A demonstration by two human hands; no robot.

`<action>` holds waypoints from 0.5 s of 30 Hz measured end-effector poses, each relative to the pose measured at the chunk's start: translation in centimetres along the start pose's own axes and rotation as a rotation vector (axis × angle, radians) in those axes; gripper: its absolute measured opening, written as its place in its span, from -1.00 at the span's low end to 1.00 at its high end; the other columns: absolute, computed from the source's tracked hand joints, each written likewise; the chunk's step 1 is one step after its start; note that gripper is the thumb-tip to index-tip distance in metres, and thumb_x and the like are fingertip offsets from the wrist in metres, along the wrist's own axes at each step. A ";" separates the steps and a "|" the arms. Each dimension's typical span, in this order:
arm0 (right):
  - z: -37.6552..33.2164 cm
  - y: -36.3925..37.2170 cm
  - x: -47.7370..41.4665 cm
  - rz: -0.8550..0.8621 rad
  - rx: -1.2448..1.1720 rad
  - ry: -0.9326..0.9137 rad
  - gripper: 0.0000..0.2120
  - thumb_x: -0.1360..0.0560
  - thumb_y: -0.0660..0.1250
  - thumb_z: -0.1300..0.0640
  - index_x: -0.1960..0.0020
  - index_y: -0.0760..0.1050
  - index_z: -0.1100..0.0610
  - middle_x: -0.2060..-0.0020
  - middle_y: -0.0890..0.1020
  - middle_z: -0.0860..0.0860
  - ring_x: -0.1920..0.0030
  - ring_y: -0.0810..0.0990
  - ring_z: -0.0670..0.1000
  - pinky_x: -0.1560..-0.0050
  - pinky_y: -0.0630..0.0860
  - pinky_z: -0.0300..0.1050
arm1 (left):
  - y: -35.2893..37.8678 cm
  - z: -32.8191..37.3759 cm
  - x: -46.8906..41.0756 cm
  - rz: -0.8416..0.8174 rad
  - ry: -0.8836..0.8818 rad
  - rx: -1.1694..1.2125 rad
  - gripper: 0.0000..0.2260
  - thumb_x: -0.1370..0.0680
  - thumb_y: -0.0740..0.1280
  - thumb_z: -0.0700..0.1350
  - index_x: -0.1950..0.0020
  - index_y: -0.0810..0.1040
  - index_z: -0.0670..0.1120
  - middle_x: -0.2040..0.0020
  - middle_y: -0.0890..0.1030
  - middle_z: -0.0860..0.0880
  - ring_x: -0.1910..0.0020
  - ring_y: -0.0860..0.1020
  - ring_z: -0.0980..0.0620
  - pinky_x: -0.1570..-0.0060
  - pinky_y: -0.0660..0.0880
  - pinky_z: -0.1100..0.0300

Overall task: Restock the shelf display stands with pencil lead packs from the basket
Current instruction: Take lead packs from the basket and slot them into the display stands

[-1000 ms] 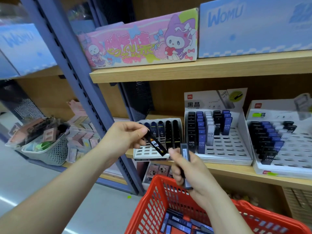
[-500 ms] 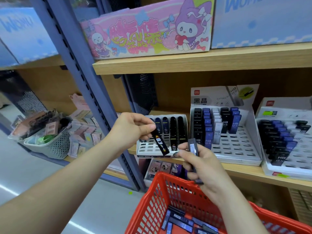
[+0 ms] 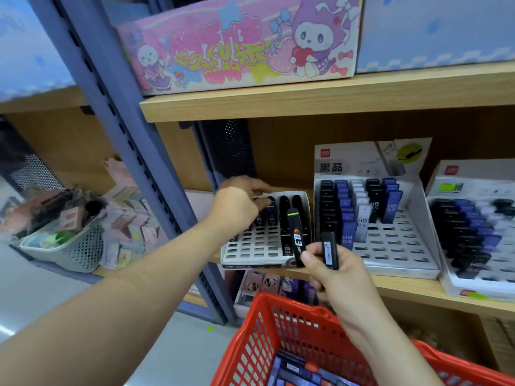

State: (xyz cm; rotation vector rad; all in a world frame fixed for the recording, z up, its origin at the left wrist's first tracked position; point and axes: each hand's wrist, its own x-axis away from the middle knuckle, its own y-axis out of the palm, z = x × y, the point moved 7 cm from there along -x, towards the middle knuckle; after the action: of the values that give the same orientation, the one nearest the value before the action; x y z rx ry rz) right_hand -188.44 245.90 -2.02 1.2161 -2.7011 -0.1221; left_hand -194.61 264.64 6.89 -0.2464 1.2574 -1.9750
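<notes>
A red basket [image 3: 252, 338] sits low in front of me with several pencil lead packs [image 3: 295, 370] in it. My right hand [image 3: 342, 285] is above its rim and pinches two black packs upright: one with a coloured label [image 3: 296, 238] and one with a white label [image 3: 330, 250]. My left hand [image 3: 237, 207] reaches into the small white display stand [image 3: 250, 247] on the shelf. Its curled fingers grip the top of a dark pack [image 3: 271, 208] standing in the back row. A middle stand [image 3: 390, 246] and a right stand [image 3: 473, 277] hold black, blue and white packs.
A blue steel upright [image 3: 117, 112] stands just left of the small stand. A grey basket [image 3: 75, 252] of small goods sits on the left shelf. A pink cartoon box [image 3: 237, 45] rests on the wooden shelf [image 3: 306, 98] overhead.
My left hand has moved forward from in front of the stand into its back row. The coloured-label pack it held is now in my right hand beside the other pack. The camera moved closer.
</notes>
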 end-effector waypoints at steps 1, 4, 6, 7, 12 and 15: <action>0.3 -0.2 -0.1 -0.002 -0.002 0.010 -0.96 -0.56 0.36 0.19 0.08 0.56 0.13 0.51 0.40 -0.04 0.47 0.33 -0.08 0.48 0.27 -0.26 | 0.9 0.1 -0.4 -0.030 0.046 -0.155 -0.81 -0.52 0.39 -0.04 -0.13 0.62 0.05 -0.07 0.57 0.03 -0.11 0.47 0.01 -0.06 0.40 0.25; 0.9 -0.5 -0.1 -0.014 -0.026 0.031 -0.95 -0.55 0.36 0.20 0.09 0.55 0.14 0.48 0.39 -0.01 0.49 0.30 -0.09 0.50 0.23 -0.27 | 2.3 0.4 -1.1 -0.051 0.137 -0.331 -0.74 -0.51 0.39 0.01 -0.19 0.60 0.04 -0.18 0.55 0.00 -0.21 0.37 -0.04 -0.16 0.37 0.16; 1.0 -0.6 -0.1 -0.024 -0.027 0.034 -0.94 -0.55 0.36 0.21 0.11 0.55 0.15 0.48 0.38 -0.01 0.50 0.29 -0.10 0.52 0.22 -0.28 | 2.5 0.1 -1.4 -0.028 0.135 -0.314 -0.72 -0.50 0.40 -0.01 -0.21 0.58 0.02 -0.18 0.54 -0.02 -0.22 0.37 -0.05 -0.16 0.36 0.16; 1.0 -0.6 -0.1 -0.026 -0.027 0.034 -0.94 -0.55 0.36 0.22 0.10 0.54 0.15 0.49 0.38 -0.02 0.50 0.29 -0.10 0.52 0.22 -0.28 | 2.6 0.0 -1.5 -0.020 0.137 -0.306 -0.72 -0.50 0.41 -0.03 -0.21 0.58 0.01 -0.16 0.54 -0.03 -0.21 0.37 -0.05 -0.13 0.36 0.16; 0.9 -0.6 -0.2 -0.038 0.006 0.048 -0.97 -0.56 0.35 0.20 0.06 0.53 0.15 0.50 0.39 -0.04 0.50 0.30 -0.10 0.51 0.24 -0.28 | 3.3 0.4 -1.7 -0.055 0.205 -0.373 -0.76 -0.55 0.33 -0.05 -0.20 0.57 -0.03 -0.19 0.52 -0.02 -0.21 0.34 -0.03 -0.09 0.32 0.19; 1.1 -0.6 -0.3 -0.044 0.038 0.055 -0.96 -0.57 0.34 0.22 0.06 0.51 0.15 0.50 0.38 -0.04 0.51 0.30 -0.11 0.52 0.24 -0.30 | 3.6 0.7 -2.0 -0.116 0.233 -0.441 -0.76 -0.58 0.29 -0.09 -0.23 0.53 -0.08 -0.21 0.49 -0.07 -0.21 0.34 -0.07 -0.11 0.30 0.16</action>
State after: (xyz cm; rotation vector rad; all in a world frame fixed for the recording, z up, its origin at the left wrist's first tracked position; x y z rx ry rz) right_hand -188.01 245.69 -3.20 1.2711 -2.6421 -0.0432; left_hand -191.09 264.76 4.62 -0.3172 1.8658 -1.8393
